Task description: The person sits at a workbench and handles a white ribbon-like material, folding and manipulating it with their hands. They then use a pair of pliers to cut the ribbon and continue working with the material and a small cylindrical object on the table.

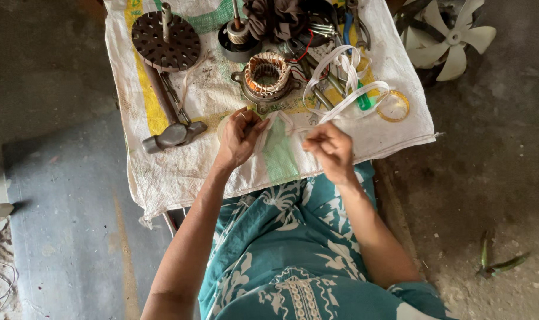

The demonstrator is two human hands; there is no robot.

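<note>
Matt white cloth tape (346,71), rough woven sack (394,127), dull metal hammer (173,135).

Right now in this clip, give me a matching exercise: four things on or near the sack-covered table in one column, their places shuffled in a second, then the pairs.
Things:
1. hammer
2. fan blade
3. stator with copper winding
4. white tape

Places:
A. on the ground, past the table's right edge
B. running between the left hand and right hand
C. on the sack, left of the left hand
D. mid-table, just beyond the hands

Pairs: 1-C, 2-A, 3-D, 4-B
</note>
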